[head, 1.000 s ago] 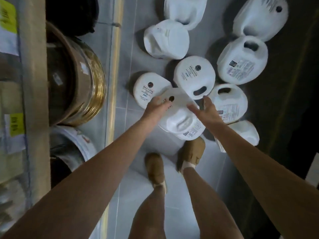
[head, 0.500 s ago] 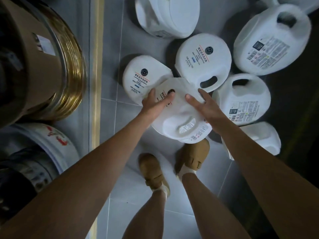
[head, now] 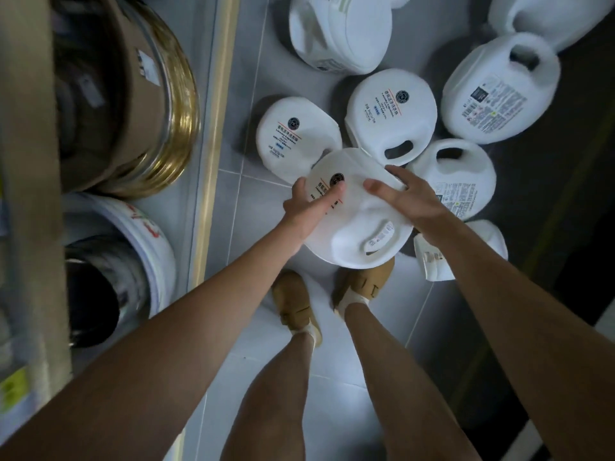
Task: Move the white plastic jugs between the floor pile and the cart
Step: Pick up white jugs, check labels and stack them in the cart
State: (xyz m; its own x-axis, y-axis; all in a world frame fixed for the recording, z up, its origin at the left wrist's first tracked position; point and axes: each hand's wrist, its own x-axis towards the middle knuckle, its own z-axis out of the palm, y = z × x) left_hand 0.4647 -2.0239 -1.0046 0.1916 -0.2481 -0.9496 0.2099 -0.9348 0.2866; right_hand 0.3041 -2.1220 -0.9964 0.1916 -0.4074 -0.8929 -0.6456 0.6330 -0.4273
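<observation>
A white plastic jug [head: 352,221] with a round dark logo is held between both my hands above the floor pile. My left hand [head: 307,202] grips its left side, thumb laid across the label. My right hand [head: 411,199] holds its right side, thumb on top and fingers around the far edge. Several more white jugs lie on the grey tiles beyond it: one at the left [head: 293,134], one behind [head: 389,108], one to the right [head: 459,174], a larger labelled one [head: 499,91] and another at the top [head: 339,31].
Brown drums with gold rims [head: 139,94] and a white bucket [head: 126,261] sit on a shelf at the left, beside a brass floor strip [head: 213,161]. My feet in tan shoes [head: 296,304] stand just below the jug. A small white jug [head: 432,257] lies by my right forearm.
The held jug has risen slightly and come closer to me. Both hands have closed further around its sides, and my view has dropped lower toward the pile.
</observation>
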